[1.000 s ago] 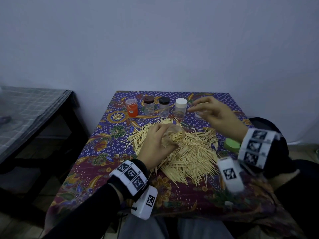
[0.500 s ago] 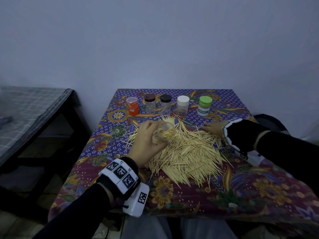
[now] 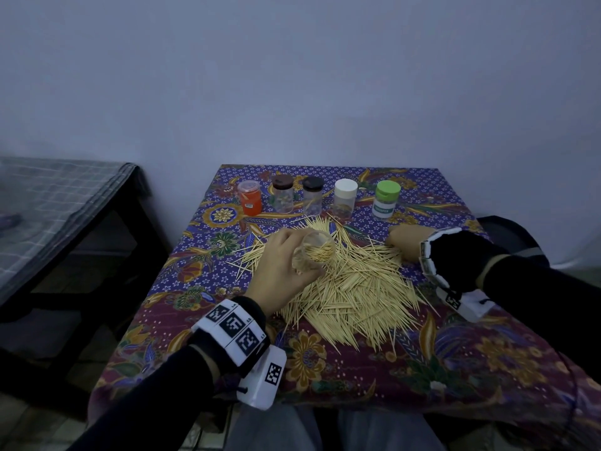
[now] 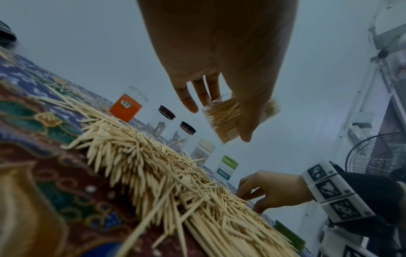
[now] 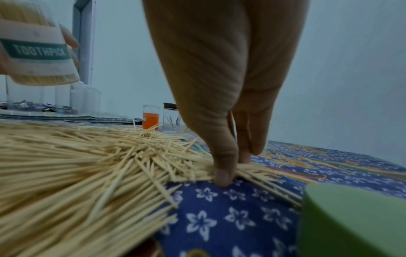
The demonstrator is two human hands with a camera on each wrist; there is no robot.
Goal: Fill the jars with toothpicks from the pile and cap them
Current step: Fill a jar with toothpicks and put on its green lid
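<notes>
A big toothpick pile (image 3: 351, 288) covers the middle of the flowered tablecloth (image 3: 455, 362). My left hand (image 3: 279, 265) grips an uncapped clear jar (image 3: 313, 255), tilted and packed with toothpicks, just above the pile's far left part. The left wrist view shows the jar (image 4: 224, 121) between thumb and fingers. At the pile's far right edge my right hand (image 3: 403, 242) pinches some toothpicks (image 5: 248, 171) against the cloth, thumb down. A loose green lid (image 5: 351, 222) lies beside that wrist.
Along the table's back stand an orange jar (image 3: 249, 198), two dark-capped jars (image 3: 282, 193), a white-capped jar (image 3: 344, 198) and a green-capped jar (image 3: 387, 198). A dark side table with a checked cloth (image 3: 65, 203) stands left. A fan (image 4: 377, 153) is at right.
My right hand left the green-capped jar in the back row and dropped to the pile's right edge. The left hand with its jar has stayed nearly in place.
</notes>
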